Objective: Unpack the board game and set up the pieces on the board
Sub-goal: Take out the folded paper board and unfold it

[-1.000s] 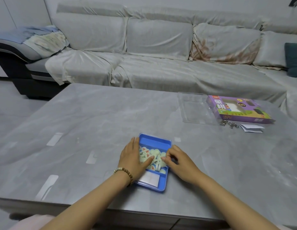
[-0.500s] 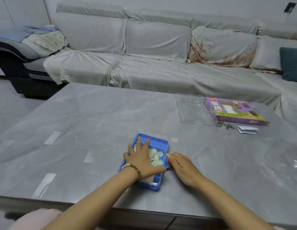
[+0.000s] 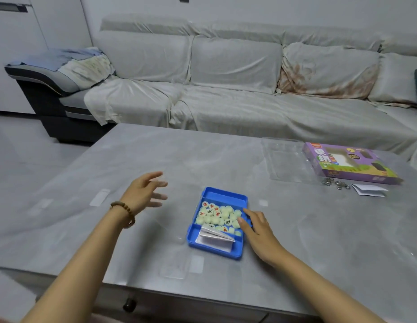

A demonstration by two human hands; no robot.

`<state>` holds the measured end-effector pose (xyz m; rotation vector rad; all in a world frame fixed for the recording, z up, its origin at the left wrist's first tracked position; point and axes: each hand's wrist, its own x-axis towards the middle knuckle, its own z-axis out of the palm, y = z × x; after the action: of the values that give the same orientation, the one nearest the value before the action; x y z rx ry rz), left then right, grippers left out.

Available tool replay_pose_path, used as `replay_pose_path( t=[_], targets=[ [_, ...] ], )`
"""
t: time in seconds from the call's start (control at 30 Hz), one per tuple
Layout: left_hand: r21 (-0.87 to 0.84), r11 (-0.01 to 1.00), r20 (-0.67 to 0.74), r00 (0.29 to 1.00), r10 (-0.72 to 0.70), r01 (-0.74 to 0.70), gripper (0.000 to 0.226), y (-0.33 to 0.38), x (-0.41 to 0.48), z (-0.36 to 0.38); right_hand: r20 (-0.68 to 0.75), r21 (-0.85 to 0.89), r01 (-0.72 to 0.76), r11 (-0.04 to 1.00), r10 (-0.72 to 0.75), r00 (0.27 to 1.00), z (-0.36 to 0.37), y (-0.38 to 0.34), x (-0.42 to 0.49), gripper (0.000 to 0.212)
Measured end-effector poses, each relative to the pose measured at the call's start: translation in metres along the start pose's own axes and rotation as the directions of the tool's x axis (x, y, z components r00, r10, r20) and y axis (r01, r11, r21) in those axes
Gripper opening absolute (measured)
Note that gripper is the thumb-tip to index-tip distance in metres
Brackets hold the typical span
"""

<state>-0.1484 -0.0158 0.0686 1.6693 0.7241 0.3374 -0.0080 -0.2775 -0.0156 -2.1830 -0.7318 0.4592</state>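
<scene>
A blue plastic tray [image 3: 222,194] lies on the grey table near its front edge. Several round pale chess pieces [image 3: 218,215] with red and black characters fill its upper part. A folded white paper [image 3: 215,236] sits in its lower compartment. My right hand [image 3: 254,226] rests against the tray's right side, with the fingertips at the rim beside the pieces. My left hand [image 3: 144,192] hovers above the table to the left of the tray, fingers spread and blurred, holding nothing.
The purple game box [image 3: 349,163] lies at the table's far right. A clear plastic cover [image 3: 284,159] lies beside it. In front of the box are small metal rings [image 3: 335,183] and a folded white sheet [image 3: 370,190]. A covered sofa [image 3: 226,89] stands behind the table.
My left hand has lifted off the pieces in the tray and swung out to the left. The pieces and folded paper are now uncovered. My right hand stays at the tray's right edge.
</scene>
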Motion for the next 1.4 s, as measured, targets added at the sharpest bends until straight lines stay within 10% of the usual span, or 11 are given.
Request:
replay_pose_path(
  t=[0.13, 0.57, 0.87, 1.1, 1.4],
  targets=[
    [0.358, 0.929, -0.097, 0.993, -0.066, 0.097, 0.055, -0.031, 0.009, -0.011, -0.008, 0.128, -0.080, 0.989, 0.082, 0.997, 0.017, -0.010, 0.016, 0.057],
    [0.676, 0.703, -0.171, 0.975, -0.144, 0.223, 0.066, -0.076, 0.019, -0.078, -0.083, 0.271, -0.031, 0.962, 0.056, 0.995, 0.126, -0.107, 0.082, 0.054],
    [0.676, 0.706, -0.162, 0.978, -0.135, 0.210, 0.064, -0.098, 0.022, -0.130, -0.030, 0.117, 0.014, 0.993, -0.011, 0.999, 0.195, -0.169, 0.131, 0.058],
    [0.589, 0.799, -0.057, 0.979, 0.195, -0.125, 0.048, -0.096, 0.017, -0.131, 0.034, 0.062, 0.043, 0.997, -0.045, 0.998, 0.199, -0.174, 0.139, 0.055],
    [0.775, 0.624, -0.029, 0.981, 0.194, -0.100, 0.032, -0.067, 0.030, -0.119, 0.062, 0.170, 0.154, 0.973, -0.166, 0.984, 0.140, -0.161, 0.098, 0.045]
  ],
)
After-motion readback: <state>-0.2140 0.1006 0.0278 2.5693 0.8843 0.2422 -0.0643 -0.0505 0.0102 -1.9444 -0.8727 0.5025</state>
